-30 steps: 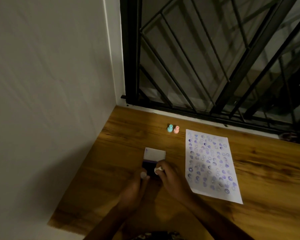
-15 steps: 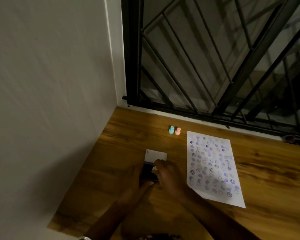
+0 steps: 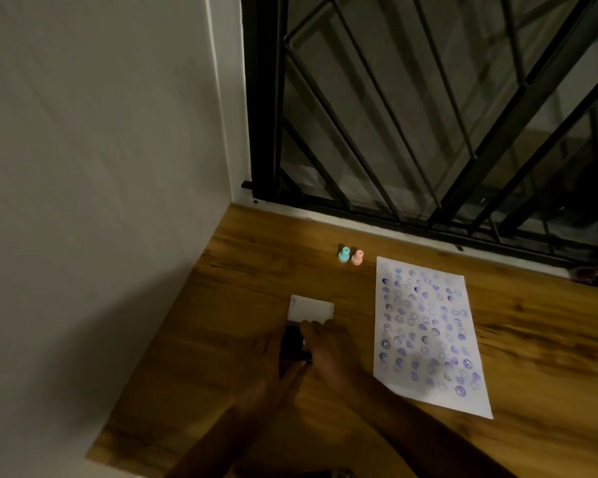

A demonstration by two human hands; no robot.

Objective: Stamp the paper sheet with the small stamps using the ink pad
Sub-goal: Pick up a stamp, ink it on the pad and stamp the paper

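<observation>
Since the earlier frames: both hands have closed in over the ink pad; the white stamp tops seen between the fingers then no longer show.

Item 1, ink pad [image 3: 295, 345]: dark tray, lower centre of frame, white lid [image 3: 310, 311] hinged open behind it. Mostly covered by the hands.

Item 2, left hand [image 3: 268, 369]: laid against the pad's left edge. Whether it grips anything cannot be told.

Item 3, right hand [image 3: 325, 350]: curled over the pad, a pale speck at its fingers; whether it is a stamp cannot be told.

Item 4, paper sheet [image 3: 428, 332]: right of centre, well apart from the pad, already crowded with blue-purple prints.

Item 5, teal stamp [image 3: 343, 254] and pink stamp [image 3: 357, 258]: upright, side by side, near the sheet's upper left corner, untouched.

Item 6, surface [image 3: 239, 270]: wood grain, otherwise bare here.

Risks, judged: inked fingers could smudge the sheet; the unweighted sheet could shift under a press; a new print may overlap old ones, as free space is scarce; uneven inking in this dim light.

Obscured: pad face, any held stamp, fingertips. Forearms are cut off at the lower edge. Print designs are blurred.
</observation>
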